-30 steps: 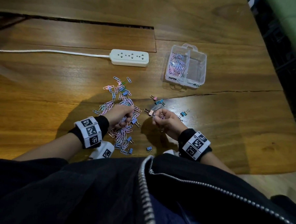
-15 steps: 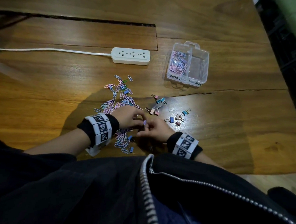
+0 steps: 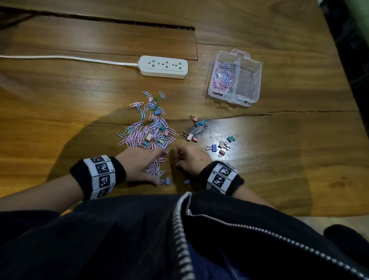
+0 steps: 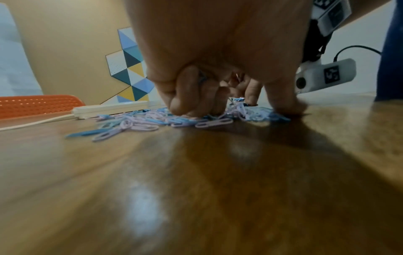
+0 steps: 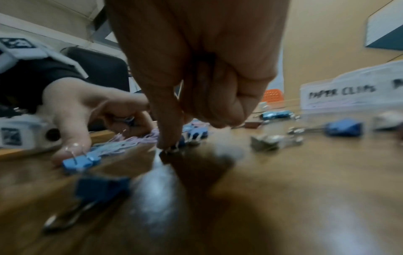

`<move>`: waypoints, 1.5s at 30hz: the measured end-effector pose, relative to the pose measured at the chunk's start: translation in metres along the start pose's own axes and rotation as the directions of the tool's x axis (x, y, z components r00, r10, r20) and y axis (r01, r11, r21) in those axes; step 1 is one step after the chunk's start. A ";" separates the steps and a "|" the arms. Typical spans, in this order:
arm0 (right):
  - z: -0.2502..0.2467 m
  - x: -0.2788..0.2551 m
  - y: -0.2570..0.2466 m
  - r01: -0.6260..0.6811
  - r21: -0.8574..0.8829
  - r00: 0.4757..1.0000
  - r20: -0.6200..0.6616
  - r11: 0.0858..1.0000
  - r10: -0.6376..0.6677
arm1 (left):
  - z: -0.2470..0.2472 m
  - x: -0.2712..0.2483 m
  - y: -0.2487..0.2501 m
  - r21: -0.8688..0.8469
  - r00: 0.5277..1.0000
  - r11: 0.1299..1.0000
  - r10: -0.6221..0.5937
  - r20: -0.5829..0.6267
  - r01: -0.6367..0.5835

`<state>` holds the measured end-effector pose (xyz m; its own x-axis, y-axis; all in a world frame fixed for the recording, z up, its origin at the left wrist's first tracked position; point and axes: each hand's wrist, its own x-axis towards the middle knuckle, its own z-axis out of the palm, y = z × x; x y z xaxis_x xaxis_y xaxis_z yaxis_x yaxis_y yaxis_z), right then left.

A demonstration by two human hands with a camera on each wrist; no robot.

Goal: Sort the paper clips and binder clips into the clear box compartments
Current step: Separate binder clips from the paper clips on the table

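Pink and blue paper clips (image 3: 149, 133) lie in a heap mid-table, mixed with a few binder clips. My left hand (image 3: 144, 163) sits on the heap's near end, its fingers curled round a bunch of paper clips (image 5: 126, 119) and its thumb on a blue binder clip (image 5: 80, 162). Right beside it, my right hand (image 3: 189, 159) has curled fingers with a wire handle (image 5: 179, 89) showing between them, and one finger touches a dark binder clip (image 5: 172, 148) on the table. The clear box (image 3: 257, 64) stands far right, with paper clips (image 3: 223, 75) in its left compartment and its right compartment bare.
Loose binder clips (image 3: 222, 144) lie right of my hands, others (image 3: 201, 123) nearer the box, and one small blue one (image 3: 186, 182) by my jacket. A white power strip (image 3: 163, 66) with its cable lies beyond the heap. The table edge runs along the right.
My right hand set several binder clips down on the table at right, then drew back to the left, toward my body. My left hand slid to the near end of the heap.
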<state>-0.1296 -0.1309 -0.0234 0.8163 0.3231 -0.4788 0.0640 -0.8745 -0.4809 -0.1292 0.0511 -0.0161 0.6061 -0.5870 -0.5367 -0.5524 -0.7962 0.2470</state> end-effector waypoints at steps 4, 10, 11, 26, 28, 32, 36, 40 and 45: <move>-0.015 -0.009 0.009 0.007 0.021 1.000 0.020 1.000 -0.008 | 0.003 0.006 0.005 -0.113 0.999 0.994 -0.003 -0.043 -0.002; 0.000 -0.013 -0.012 0.103 -0.162 0.988 0.128 0.981 -0.082 | 0.001 0.013 0.012 -0.173 0.991 0.985 -0.037 -0.131 0.014; 0.001 -0.013 -0.010 0.097 -0.159 0.988 0.136 0.983 -0.076 | 0.000 0.014 0.012 -0.192 0.990 0.981 -0.047 -0.130 0.021; 0.006 -0.023 -0.016 0.221 -0.084 0.956 0.213 0.972 -0.199 | 0.004 0.006 0.005 -0.120 0.965 0.982 -0.168 -0.200 0.146; 0.005 -0.020 -0.014 0.228 -0.116 0.954 0.228 0.967 -0.197 | 0.004 0.009 0.007 -0.114 0.976 0.984 -0.156 -0.154 0.140; -0.009 -0.016 0.007 0.089 -0.084 0.974 0.217 0.993 -0.069 | 0.003 0.010 0.004 -0.176 0.980 0.979 -0.133 -0.147 0.106; -0.030 -0.018 0.025 -0.029 -0.093 0.988 0.147 0.995 0.042 | -0.004 0.010 -0.004 -0.487 0.973 0.870 -0.167 -0.161 0.068; -0.023 -0.016 0.014 0.043 -0.089 0.999 0.029 0.995 -0.041 | -0.015 0.011 -0.010 -0.752 0.961 0.659 -0.224 -0.160 0.029; -0.006 -0.006 -0.004 0.102 -0.219 0.995 0.009 0.970 -0.103 | -0.020 0.015 -0.010 -0.820 0.967 0.568 -0.240 -0.085 0.069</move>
<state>-0.1317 -0.1314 -0.0141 0.8004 0.4143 -0.4332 0.2715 -0.8949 -0.3543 -0.1032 0.0470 -0.0107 0.7671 -0.3890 -0.5101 0.1972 -0.6136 0.7646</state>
